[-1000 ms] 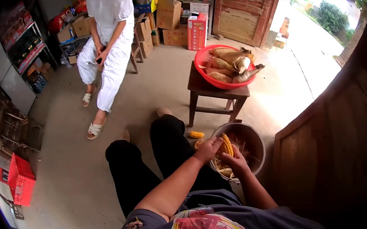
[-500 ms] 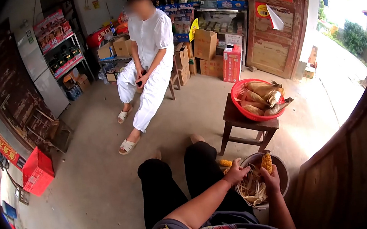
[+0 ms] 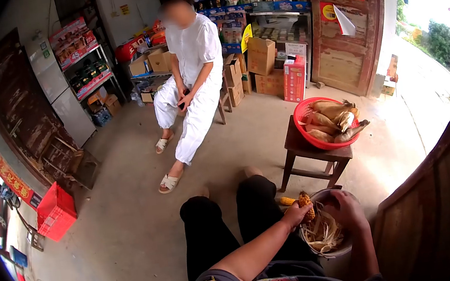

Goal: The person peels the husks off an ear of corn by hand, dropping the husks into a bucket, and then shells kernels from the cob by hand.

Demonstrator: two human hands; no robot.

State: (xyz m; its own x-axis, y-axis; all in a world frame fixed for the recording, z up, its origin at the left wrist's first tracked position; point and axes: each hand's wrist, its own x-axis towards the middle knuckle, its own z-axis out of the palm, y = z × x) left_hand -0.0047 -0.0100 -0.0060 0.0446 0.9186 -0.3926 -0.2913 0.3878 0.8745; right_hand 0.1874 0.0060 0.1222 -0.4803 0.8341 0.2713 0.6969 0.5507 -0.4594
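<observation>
My left hand [image 3: 295, 217] is closed around the lower part of a husked yellow corn cob [image 3: 306, 202], which stands upright at the near-left side of a bucket. Over the right side of that bucket [image 3: 305, 237] is my right hand [image 3: 350, 210], its fingers loosely curved and apart, with nothing visible in them. Pale torn corn husks [image 3: 323, 234] lie inside the bucket. Just beyond my left hand, a second yellow cob [image 3: 287, 201] shows partly, its support hidden. Ears of corn in dry husks [image 3: 334, 118] fill a red plastic basket [image 3: 301, 113] farther forward.
The basket rests on a dark wooden stool [image 3: 316, 154]. Across the floor [image 3: 134, 224] a person in white [image 3: 192, 60] sits. A red crate [image 3: 57, 211] stands at left, with cartons [image 3: 261, 56] and stocked shelves behind. A wooden panel [image 3: 429, 199] borders the right.
The corn cob has passed from my right hand to my left. My right hand has moved away to the right, and the whole view has shifted slightly.
</observation>
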